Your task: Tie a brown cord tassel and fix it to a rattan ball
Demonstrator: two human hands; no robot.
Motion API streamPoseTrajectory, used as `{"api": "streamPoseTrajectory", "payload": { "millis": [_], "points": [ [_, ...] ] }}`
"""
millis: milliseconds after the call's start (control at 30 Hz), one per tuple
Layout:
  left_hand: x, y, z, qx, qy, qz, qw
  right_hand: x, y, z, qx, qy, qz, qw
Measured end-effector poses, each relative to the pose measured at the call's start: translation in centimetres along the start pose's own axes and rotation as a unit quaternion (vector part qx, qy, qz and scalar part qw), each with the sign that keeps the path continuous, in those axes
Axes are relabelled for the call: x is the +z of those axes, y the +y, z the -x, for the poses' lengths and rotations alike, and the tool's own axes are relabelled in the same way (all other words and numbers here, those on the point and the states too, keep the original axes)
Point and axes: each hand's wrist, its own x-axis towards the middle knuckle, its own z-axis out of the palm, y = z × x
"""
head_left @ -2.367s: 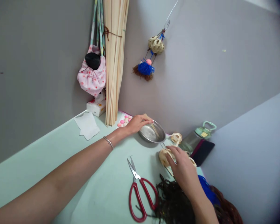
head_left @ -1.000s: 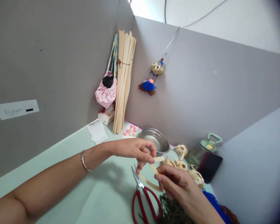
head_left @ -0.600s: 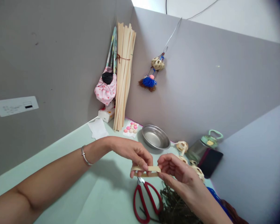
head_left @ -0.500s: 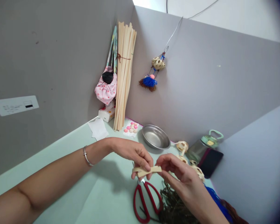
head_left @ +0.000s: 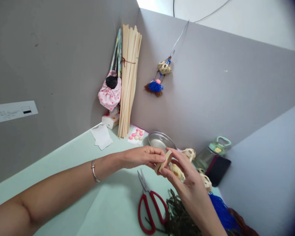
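Observation:
A pale, flat, folded strip (head_left: 166,161), wood or bamboo by its look, is held between my two hands above the table. My left hand (head_left: 144,156), with a bracelet at the wrist, pinches it from the left. The thumb and fingers of my right hand (head_left: 188,177) grip its right side at the upper and lower ends. Below the hands lie red-handled scissors (head_left: 145,187), blades pointing away and slightly apart. Dark green stringy material (head_left: 182,216) is beside them, partly under my right forearm. A woven ball of pale strips (head_left: 177,171) shows just behind the right fingers.
At the back stand a metal bowl (head_left: 159,139), a tied bundle of long strips (head_left: 129,82) and a pink pouch (head_left: 110,95). Pink and cream beads (head_left: 137,134) lie on white paper. To the right are a bottle (head_left: 206,157), a phone (head_left: 218,170) and blue yarn (head_left: 221,209).
Both hands have risen, away from the scissors, bringing the strip up in front of the bowl. The strip has turned from nearly level to steeply slanted, and my right fingers now grip both ends.

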Motion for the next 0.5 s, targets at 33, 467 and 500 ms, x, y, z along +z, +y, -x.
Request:
{"api": "streamPoseTrajectory", "payload": {
  "millis": [33,467,500],
  "points": [
    [0.0,-0.1,0.0,0.002,-0.002,0.004,1.000,0.1,0.0,0.0,0.003,0.007,0.002,1.000],
    [-0.2,-0.5,-0.4,-0.021,0.003,-0.015,1.000,-0.3,-0.2,0.0,0.028,0.056,0.029,0.998],
    [-0.2,-0.3,-0.3,-0.025,-0.003,-0.017,1.000,-0.5,-0.3,0.0,0.056,0.051,0.001,0.997]
  ]
}}
